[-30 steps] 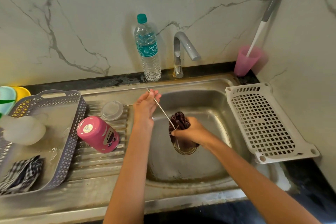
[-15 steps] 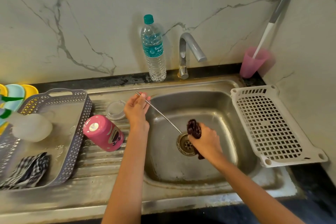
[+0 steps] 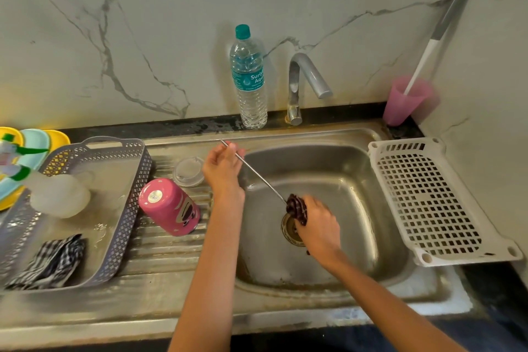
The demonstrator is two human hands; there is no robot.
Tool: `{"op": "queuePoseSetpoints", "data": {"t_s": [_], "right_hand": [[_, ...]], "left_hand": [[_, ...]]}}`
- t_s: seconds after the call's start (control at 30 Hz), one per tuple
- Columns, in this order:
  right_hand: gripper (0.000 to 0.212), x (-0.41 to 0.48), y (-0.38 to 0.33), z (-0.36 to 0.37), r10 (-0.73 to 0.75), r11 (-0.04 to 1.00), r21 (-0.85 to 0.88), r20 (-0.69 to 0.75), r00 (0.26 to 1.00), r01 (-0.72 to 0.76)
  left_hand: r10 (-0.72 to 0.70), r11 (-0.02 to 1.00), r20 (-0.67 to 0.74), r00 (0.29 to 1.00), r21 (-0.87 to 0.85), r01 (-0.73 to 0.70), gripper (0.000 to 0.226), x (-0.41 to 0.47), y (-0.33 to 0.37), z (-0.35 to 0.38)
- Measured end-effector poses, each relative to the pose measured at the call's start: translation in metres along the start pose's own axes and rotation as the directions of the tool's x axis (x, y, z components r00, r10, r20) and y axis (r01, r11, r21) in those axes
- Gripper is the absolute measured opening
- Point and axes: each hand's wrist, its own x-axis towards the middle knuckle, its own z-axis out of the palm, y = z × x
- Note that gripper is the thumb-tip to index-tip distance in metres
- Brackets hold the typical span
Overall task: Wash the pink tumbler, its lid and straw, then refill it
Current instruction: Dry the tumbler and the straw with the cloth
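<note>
Over the steel sink (image 3: 371, 180), the left hand (image 3: 223, 168) pinched a thin metal straw (image 3: 257, 174) while the right hand (image 3: 320, 226) clenched a dark scrubbing cloth (image 3: 295, 207) around its lower end. Long strokes along its whole length would probably clean it best. The pink tumbler (image 3: 170, 207) stood inverted on the drainboard, beside its clear lid (image 3: 188, 171).

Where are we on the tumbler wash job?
Seemingly washed: pink tumbler inverted on the drainboard, clear lid beside it. In hand: left hand holds the metal straw over the sink, right hand wiping its lower end with a dark cloth. Left: reassembling, refilling.

Left hand (image 3: 223, 166) pinching straw (image 3: 254, 171); right hand (image 3: 318, 226) clenched round cloth (image 3: 297, 207).
</note>
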Motion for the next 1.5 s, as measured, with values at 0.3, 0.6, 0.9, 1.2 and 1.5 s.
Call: {"op": "queuePoseSetpoints", "data": {"t_s": [0.3, 0.6, 0.9, 1.2, 1.5], "right_hand": [[0.024, 0.015, 0.015, -0.011, 0.128, 0.982, 0.129, 0.083, 0.988, -0.138], [0.026, 0.032, 0.008, -0.02, 0.165, 0.955, 0.235, 0.094, 0.982, -0.183], [0.039, 0.037, 0.008, -0.019, 0.23, 0.914, 0.309, 0.143, 0.963, -0.264], [0.026, 0.037, 0.009, -0.024, 0.275, 0.615, 0.667, 0.317, 0.908, -0.42], [0.037, 0.031, 0.005, -0.055, 0.133, 0.134, 0.823, 0.537, 0.833, -0.552]], "left_hand": [[0.54, 0.292, 0.511, 0.669, 0.632, -0.718, 0.007, 0.071, 0.035, 0.04], [0.199, -0.06, 0.557, 0.807, 0.828, -0.557, 0.014, 0.147, 0.009, 0.018], [0.085, -0.219, 0.48, 0.873, 0.864, -0.454, 0.014, 0.168, -0.004, 0.002], [0.23, -0.126, 0.48, 0.847, 0.877, -0.463, 0.022, 0.153, -0.016, -0.007], [-0.525, 0.744, 0.473, 0.707, 0.658, 0.113, 0.06, -0.014, -0.068, -0.025]]}}
